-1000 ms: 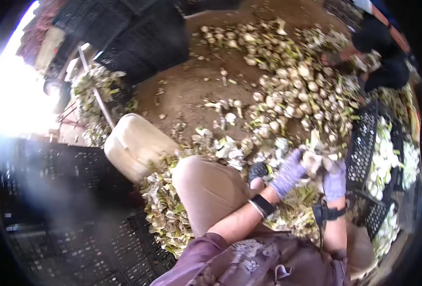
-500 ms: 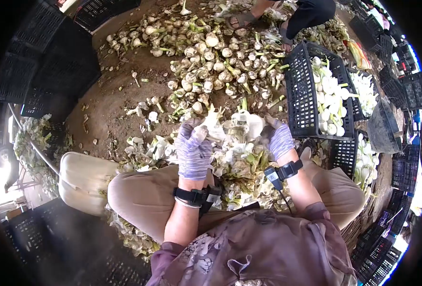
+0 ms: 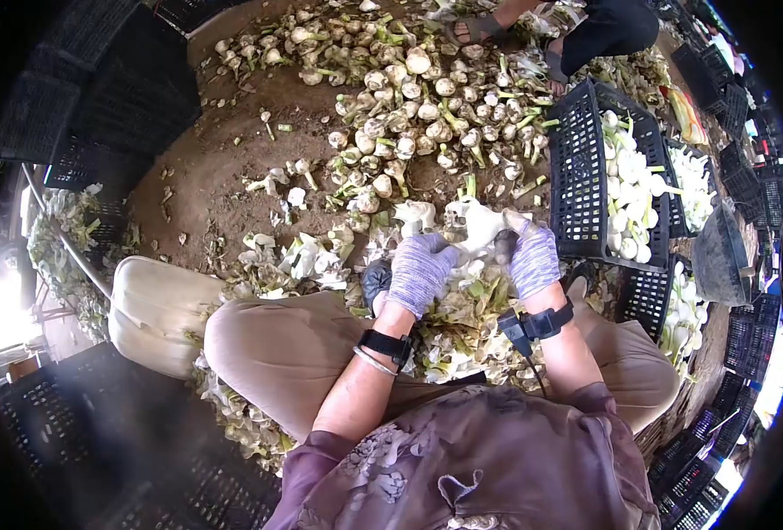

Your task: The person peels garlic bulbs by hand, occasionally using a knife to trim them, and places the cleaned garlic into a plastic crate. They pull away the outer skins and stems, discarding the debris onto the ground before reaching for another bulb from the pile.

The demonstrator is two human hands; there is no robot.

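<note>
Both hands wear purple-and-white knit gloves. My left hand (image 3: 420, 272) is closed, its fingertips at the lower left side of a pale garlic bulb (image 3: 480, 225). On the bulb's right side my right hand (image 3: 530, 256) is closed, with fingers pressed against it. A dark rounded thing lies between my right fingers and the bulb; I cannot make out what it is. A green stem end points up above the bulb. Peeled leaves and skins (image 3: 467, 322) lie below my hands, between my legs.
Unpeeled garlic (image 3: 409, 115) is heaped on the soil ahead. A black crate (image 3: 577, 181) of white garlic stands at the right, near a dark bucket (image 3: 718, 252). Another person's sandalled foot (image 3: 475, 31) is beyond the heap. A pale plastic container (image 3: 157, 314) sits by my left knee.
My left hand has moved right, closer to my right hand, and now grips lower on the bulb. The camera view has shifted slightly, and loose skins no longer hang at my left fingers.
</note>
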